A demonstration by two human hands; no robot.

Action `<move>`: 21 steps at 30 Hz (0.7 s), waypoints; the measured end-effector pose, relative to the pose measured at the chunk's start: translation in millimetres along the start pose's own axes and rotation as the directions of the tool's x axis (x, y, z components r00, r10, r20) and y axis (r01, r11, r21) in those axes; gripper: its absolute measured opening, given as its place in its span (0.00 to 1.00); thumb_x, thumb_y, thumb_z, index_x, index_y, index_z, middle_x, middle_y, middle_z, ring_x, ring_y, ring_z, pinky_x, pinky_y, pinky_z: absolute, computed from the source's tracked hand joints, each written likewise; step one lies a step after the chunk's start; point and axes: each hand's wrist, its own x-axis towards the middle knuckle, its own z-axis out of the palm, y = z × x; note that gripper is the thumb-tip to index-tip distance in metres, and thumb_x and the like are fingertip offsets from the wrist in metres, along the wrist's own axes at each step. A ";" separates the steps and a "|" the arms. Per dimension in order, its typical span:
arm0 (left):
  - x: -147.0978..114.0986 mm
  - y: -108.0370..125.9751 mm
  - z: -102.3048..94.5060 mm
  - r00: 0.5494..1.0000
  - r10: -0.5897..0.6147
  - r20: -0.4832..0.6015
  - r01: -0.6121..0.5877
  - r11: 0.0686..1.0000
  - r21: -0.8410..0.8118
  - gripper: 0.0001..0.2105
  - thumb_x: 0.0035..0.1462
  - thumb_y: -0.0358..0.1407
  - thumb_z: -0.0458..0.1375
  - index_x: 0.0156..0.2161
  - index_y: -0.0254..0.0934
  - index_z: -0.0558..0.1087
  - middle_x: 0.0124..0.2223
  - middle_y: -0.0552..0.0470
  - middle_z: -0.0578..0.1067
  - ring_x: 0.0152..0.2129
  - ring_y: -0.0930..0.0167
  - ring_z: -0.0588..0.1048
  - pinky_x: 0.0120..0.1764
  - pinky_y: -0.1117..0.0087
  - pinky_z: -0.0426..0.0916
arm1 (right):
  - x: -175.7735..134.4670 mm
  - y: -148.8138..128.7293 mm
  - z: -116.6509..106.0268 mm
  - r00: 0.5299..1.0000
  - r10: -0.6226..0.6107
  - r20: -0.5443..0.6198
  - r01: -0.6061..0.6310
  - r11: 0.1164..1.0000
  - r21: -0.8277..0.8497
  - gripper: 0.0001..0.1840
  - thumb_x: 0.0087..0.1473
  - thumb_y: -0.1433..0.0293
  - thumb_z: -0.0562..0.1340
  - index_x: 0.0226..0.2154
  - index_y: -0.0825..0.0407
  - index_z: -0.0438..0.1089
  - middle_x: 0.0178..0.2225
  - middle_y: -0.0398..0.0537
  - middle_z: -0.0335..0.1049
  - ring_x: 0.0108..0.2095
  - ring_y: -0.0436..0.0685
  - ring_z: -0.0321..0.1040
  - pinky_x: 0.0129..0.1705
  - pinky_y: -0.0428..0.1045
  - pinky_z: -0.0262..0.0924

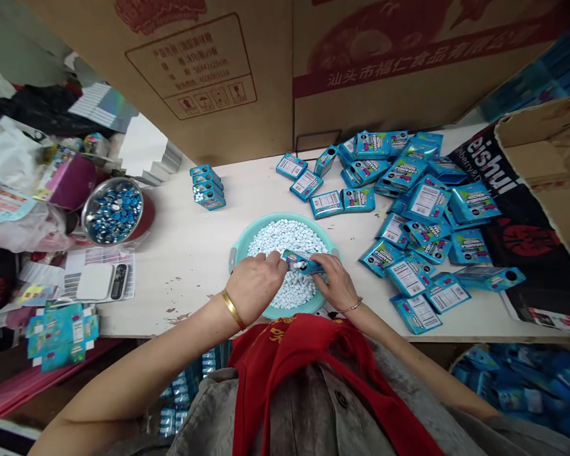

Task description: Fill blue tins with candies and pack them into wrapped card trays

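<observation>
Over a light green basin [244, 235] full of small white candies [285, 235], I hold a small blue candy box [300, 261] with white pieces showing in its open end. My left hand [258, 282] is closed at the box's left end, the fingers bent over it. On the other end, the fingers and thumb of my right hand [336, 282] are closed around the box. My palms face down and hide part of the basin. Left of the basin stands a short row of blue boxes [208, 187], their open tops showing white candies.
Filled blue boxes [425, 199] lie piled on the right of the table. A metal bowl of blue and silver pieces [113, 211], a white scale [95, 282] and flat unfolded cartons [63, 335] are at left. Large cardboard boxes [266, 133] block the back.
</observation>
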 end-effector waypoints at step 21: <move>90.8 -52.8 194.0 0.999 -0.036 -0.026 0.021 0.907 -0.421 0.13 0.55 0.25 0.51 0.45 0.35 0.66 0.46 0.45 0.71 0.43 0.65 0.70 0.46 0.66 0.66 | -2.2 19.6 -29.7 0.923 0.314 -0.224 -0.281 0.945 0.167 0.19 0.52 0.63 0.62 0.47 0.50 0.62 0.42 0.50 0.68 0.42 0.59 0.67 0.47 0.57 0.63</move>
